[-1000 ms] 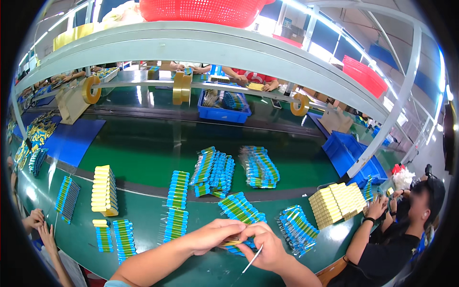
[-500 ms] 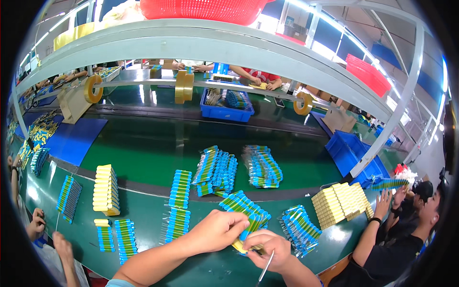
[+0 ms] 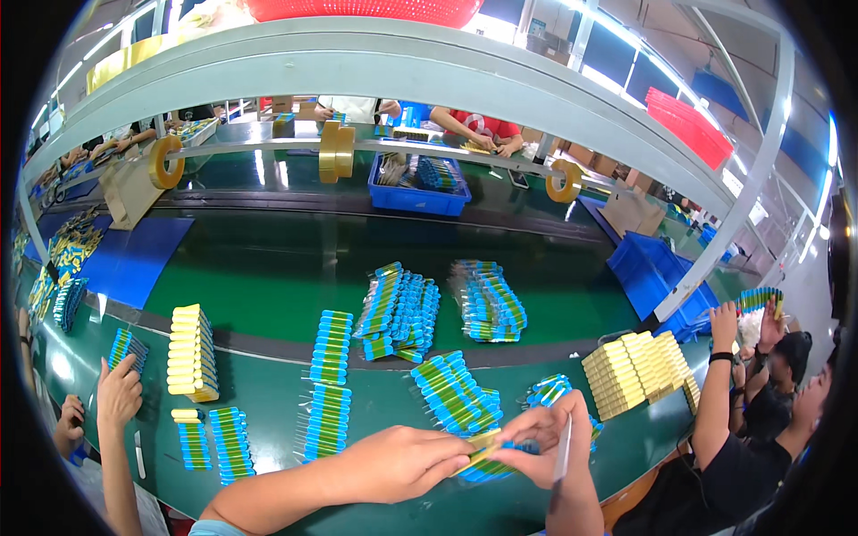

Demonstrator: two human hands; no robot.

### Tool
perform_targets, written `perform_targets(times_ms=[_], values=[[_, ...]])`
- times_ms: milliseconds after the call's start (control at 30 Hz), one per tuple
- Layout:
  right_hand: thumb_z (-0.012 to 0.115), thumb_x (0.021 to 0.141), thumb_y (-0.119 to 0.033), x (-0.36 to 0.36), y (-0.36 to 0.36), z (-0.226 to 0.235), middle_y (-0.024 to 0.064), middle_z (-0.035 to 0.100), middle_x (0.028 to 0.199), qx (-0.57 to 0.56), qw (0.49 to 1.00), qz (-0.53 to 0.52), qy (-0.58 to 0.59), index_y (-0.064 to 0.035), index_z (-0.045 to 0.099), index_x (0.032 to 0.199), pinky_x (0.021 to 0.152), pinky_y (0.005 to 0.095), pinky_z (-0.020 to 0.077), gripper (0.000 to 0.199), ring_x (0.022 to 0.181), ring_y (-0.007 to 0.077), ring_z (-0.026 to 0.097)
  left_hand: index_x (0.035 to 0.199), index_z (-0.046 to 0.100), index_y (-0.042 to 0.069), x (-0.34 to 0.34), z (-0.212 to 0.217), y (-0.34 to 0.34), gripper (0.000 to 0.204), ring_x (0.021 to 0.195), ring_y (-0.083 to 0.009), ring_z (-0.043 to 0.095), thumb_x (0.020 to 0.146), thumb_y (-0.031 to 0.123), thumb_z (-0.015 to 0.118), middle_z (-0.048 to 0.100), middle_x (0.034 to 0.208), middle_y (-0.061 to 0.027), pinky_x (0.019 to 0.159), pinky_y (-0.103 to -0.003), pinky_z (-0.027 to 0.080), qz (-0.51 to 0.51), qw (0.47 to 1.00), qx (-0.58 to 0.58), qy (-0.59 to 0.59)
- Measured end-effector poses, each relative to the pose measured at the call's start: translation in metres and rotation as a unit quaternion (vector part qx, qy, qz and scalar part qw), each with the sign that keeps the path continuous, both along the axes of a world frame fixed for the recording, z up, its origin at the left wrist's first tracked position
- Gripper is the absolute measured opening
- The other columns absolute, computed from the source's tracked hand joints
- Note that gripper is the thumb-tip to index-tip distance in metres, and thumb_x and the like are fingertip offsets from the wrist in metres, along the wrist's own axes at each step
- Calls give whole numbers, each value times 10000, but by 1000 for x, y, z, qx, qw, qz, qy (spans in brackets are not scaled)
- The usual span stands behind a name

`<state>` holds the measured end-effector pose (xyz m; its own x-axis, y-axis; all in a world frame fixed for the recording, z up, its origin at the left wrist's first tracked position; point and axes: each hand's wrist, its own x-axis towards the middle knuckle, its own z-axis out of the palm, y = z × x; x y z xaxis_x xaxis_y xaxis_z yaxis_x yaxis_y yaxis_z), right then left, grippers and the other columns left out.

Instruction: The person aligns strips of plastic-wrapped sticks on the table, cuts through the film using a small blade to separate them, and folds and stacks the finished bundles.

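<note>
A small yellow strip (image 3: 483, 443) is stretched between my two hands. My left hand (image 3: 413, 463) is closed, pinching its left end. My right hand (image 3: 547, 438) pinches the other end and also holds a thin metal blade (image 3: 562, 449), pointed upward between its fingers. Just beyond my fingers lies a stack of blue-and-green banded strips (image 3: 456, 391), each made of small rounded pieces side by side. Another stack of such strips (image 3: 549, 390) lies partly hidden behind my right hand.
Yellow stacks (image 3: 629, 372) (image 3: 190, 355) stand at right and left. More banded rows (image 3: 327, 420) and bundles (image 3: 487, 304) lie ahead. A metal shelf (image 3: 384, 71) with tape rolls (image 3: 336, 152) crosses above. Blue bins (image 3: 657, 272) stand right; co-workers' hands (image 3: 119, 393) show at both sides.
My hands have moved slightly right, and the blade has swung from pointing down to pointing up. The left co-worker's hand has reached a banded bundle; the right co-worker's arm has risen.
</note>
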<state>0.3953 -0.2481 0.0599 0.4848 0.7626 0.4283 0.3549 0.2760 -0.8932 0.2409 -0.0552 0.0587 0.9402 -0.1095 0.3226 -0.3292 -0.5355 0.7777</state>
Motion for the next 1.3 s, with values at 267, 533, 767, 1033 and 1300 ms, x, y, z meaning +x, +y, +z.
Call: perform_targets(times_ms=[267,533,767,1033,1300], values=[[908,714,-64,-19,33,-13,211,738,976,44,952,-144,-268,-96,305,941,849,396,561,645,955,333,726,1256,624,10,-4,8,-15,330,840,-364,710,960,152,646,713,996,-200,733,-413,569,129,982,-137,17],[882,778,-137,-6,20,-24,262,683,1125,-8,978,-43,-205,-68,337,960,831,394,549,579,989,321,696,1133,690,-42,0,21,5,256,840,-192,730,887,18,657,744,954,-161,776,-307,575,227,961,-110,-114],[796,845,-106,14,1,5,126,592,942,-323,937,12,-129,-45,399,1045,699,342,463,449,806,175,563,1246,585,-23,14,-14,11,326,942,-156,698,929,27,638,731,1026,-125,861,-320,558,185,966,-179,-6],[654,912,51,43,1,-24,2,411,950,20,985,-163,44,-132,318,1040,645,222,404,404,795,55,461,1455,372,38,28,-60,29,586,1160,-256,599,969,193,660,545,1362,-159,998,-423,479,97,935,-340,5],[634,912,66,50,22,-58,44,476,1040,72,981,-62,168,-152,299,1062,794,260,478,427,975,97,538,1253,569,65,45,-78,21,609,1154,-329,543,736,214,856,571,1253,-129,967,-410,452,249,968,2,-40]])
